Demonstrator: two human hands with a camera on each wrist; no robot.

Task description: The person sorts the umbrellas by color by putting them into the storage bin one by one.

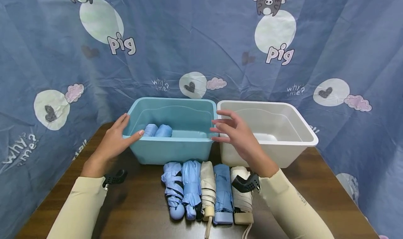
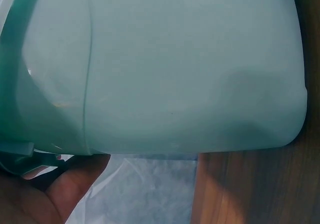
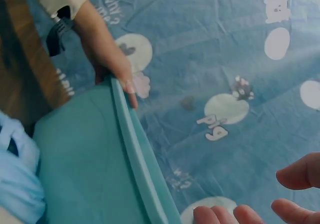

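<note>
Teal bin [image 1: 171, 150] sitting toward the counter's [image 1: 141, 197] far edge, left of centre, long axis running side to side, parallel to that edge. Left hand [image 1: 111, 141] gripping its left end at the rim, thumb lying over the front corner. Right hand [image 1: 234, 130] hovering by its right end, fingers spreading loosely, holding nothing; no contact showing in the right wrist view. So bin is lying between the hands, left being nearer, actually touching. Two light-blue rolls [image 1: 163, 131] lying inside, left half. White bin [image 1: 289, 153] standing just beside, toward the far right corner. Five folded umbrellas [image 1: 192, 183] lying side by side in front, long axes pointing toward the counter's near edge.
</note>
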